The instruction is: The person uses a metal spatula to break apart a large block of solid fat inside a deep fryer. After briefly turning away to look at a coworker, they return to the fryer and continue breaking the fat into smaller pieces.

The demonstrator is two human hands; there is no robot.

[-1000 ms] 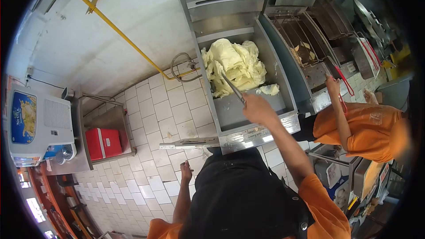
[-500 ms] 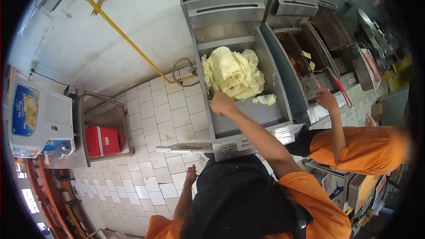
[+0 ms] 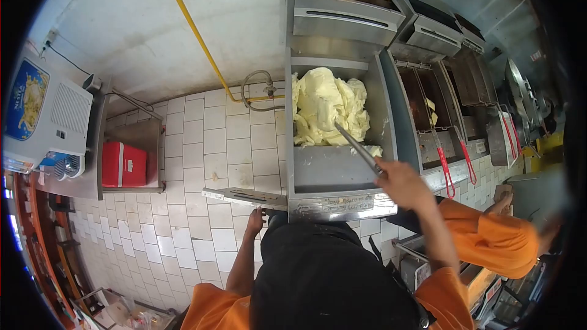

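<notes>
The person's right hand [image 3: 398, 181] is closed around the handle end of a long, thin metal utensil [image 3: 356, 147], which slants up and to the left from the fist. Its far tip reaches the lower edge of a large mound of pale yellow, soft solid fat [image 3: 329, 106] piled in the back half of a rectangular stainless-steel fryer vat [image 3: 333, 168]. A small loose lump of the same pale stuff [image 3: 370, 150] lies on the vat floor just beside the utensil's shaft. The front half of the vat floor is bare grey metal.

The left hand [image 3: 255, 220] hangs low at the person's side, below a flat metal panel [image 3: 244, 197] that juts out from the front left corner of the fryer — its fingers look loosely curled and hold nothing, though the view is too small to tell more.

To the right of the vat sit further fryer wells, with red-handled wire baskets [image 3: 449, 168] resting in them. A co-worker's orange sleeve [image 3: 495, 238] shows at the lower right. On the white-tiled floor to the left stands a metal shelf unit carrying a red cooler box [image 3: 122, 165], and a yellow gas pipe [image 3: 199, 36] runs down the white wall.
</notes>
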